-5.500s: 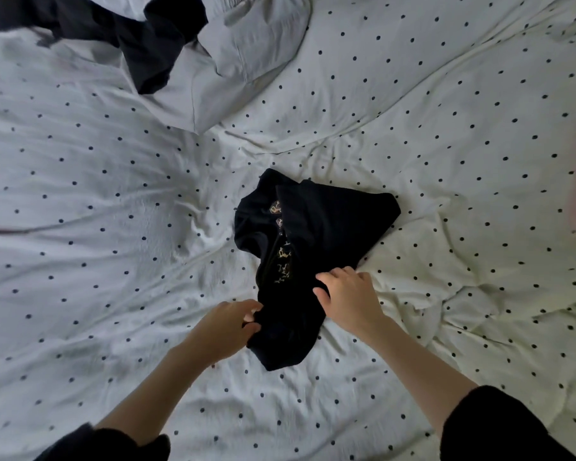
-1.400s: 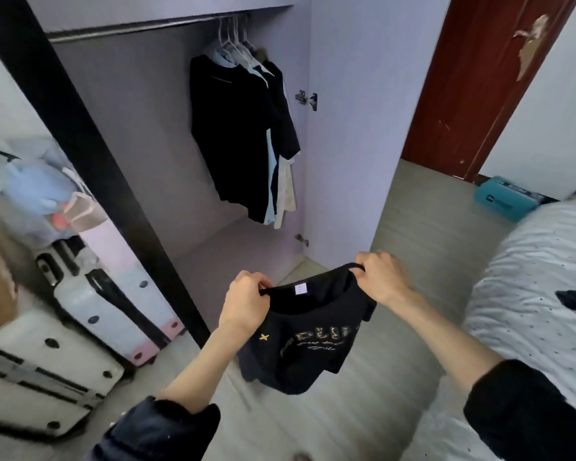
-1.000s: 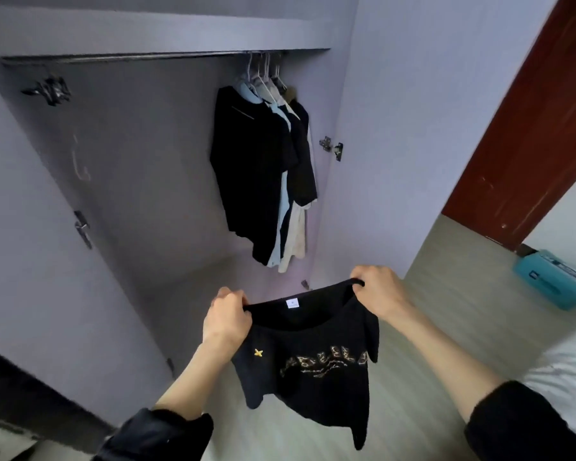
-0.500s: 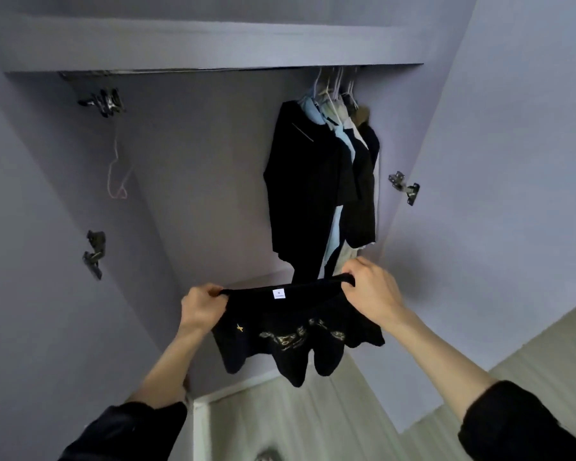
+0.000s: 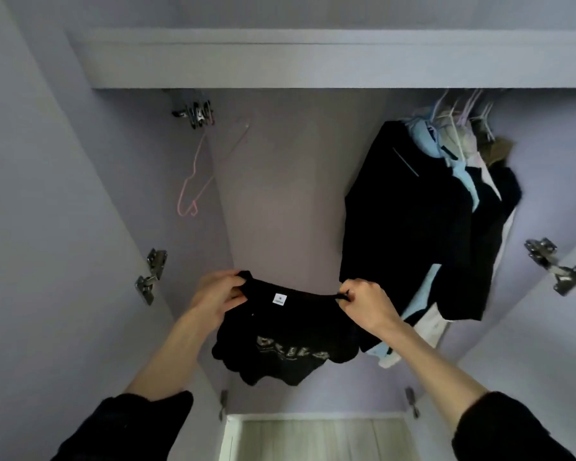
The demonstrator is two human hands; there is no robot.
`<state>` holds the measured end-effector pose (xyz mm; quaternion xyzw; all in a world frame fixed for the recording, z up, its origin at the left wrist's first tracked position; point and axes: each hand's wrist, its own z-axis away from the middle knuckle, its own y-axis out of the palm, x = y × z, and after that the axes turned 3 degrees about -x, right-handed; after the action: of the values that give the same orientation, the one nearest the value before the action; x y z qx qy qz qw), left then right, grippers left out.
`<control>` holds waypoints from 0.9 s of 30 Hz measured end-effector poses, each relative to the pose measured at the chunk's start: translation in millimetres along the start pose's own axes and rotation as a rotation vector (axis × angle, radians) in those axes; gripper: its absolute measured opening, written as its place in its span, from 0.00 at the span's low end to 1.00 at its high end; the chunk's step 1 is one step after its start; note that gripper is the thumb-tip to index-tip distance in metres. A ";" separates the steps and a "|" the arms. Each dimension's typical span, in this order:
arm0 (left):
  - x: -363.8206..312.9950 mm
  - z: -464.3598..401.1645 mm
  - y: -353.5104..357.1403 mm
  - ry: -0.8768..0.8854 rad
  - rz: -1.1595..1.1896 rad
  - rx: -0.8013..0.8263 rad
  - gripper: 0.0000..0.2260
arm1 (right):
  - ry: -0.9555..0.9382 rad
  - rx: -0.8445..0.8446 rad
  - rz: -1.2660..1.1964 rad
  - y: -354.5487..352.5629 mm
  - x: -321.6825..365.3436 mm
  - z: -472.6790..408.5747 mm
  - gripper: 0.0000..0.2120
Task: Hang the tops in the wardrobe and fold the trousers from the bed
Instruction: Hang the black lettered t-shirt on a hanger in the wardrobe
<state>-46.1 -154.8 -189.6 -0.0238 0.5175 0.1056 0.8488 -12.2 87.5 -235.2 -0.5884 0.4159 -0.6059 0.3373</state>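
Raised black top (image 5: 286,331), gold print.

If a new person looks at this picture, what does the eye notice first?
First, the black top, stretched by its neckline between the left hand and the right hand at the centre. Then the hanging clothes on the right, and an empty pink hanger upper left.

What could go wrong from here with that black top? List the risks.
1. Both hands, left hand and right hand, grip the black top at its neckline, so freeing one to fetch the pink hanger could let the top sag or slip.
2. The hanger hangs far left, apart from the hung clothes; a one-handed reach may knock it off.
3. Pulling the neckline apart could stretch it.
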 end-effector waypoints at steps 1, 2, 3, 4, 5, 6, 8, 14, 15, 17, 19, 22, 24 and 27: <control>-5.5 -2.8 -0.8 0.010 0.010 -0.020 0.08 | -0.016 0.021 -0.006 1.6 3.9 -10.1 0.08; -10.5 -5.4 -1.6 0.025 0.019 -0.047 0.08 | -0.036 0.040 -0.024 2.9 8.1 -19.7 0.08; -14.8 -8.1 -2.7 0.037 0.038 -0.090 0.08 | -0.066 0.065 -0.046 3.8 13.1 -31.8 0.09; -18.1 -9.4 -4.3 0.048 0.050 -0.129 0.07 | -0.090 0.093 -0.073 4.1 17.6 -40.7 0.09; -21.4 -10.1 -6.0 0.058 0.052 -0.168 0.06 | -0.114 0.141 -0.104 4.2 22.6 -50.1 0.10; -24.7 -10.4 -8.3 0.072 0.050 -0.204 0.06 | -0.135 0.208 -0.145 4.4 28.2 -59.6 0.11; -33.1 -10.9 -14.1 0.107 0.027 -0.260 0.05 | -0.144 0.348 -0.264 3.9 41.8 -78.7 0.14; -58.3 -7.0 -32.3 0.199 0.012 -0.433 0.11 | -0.065 0.467 -0.770 2.0 114.2 -136.9 0.12; -60.6 -5.6 -34.2 0.203 0.007 -0.443 0.11 | -0.051 0.479 -0.850 2.3 128.4 -143.9 0.13; -63.9 -4.0 -39.3 0.193 -0.027 -0.451 0.11 | -0.003 0.497 -1.056 3.1 161.0 -158.3 0.14; -65.4 -3.0 -44.0 0.185 -0.057 -0.444 0.11 | 0.083 0.487 -1.292 1.4 193.7 -173.1 0.14; -67.2 -3.3 -49.5 0.196 -0.081 -0.416 0.11 | 0.147 0.520 -1.447 3.2 235.4 -192.8 0.12; -67.9 -3.7 -51.4 0.192 -0.092 -0.403 0.11 | 0.181 0.547 -1.448 9.1 252.3 -203.1 0.18; -68.5 -4.8 -56.7 0.189 -0.096 -0.379 0.11 | 0.201 0.554 -1.420 14.7 265.9 -213.2 0.26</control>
<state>-69.0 -221.6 -135.3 -0.2175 0.5639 0.1575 0.7809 -246.5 -134.8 -125.2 -0.5504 -0.2000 -0.8097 -0.0367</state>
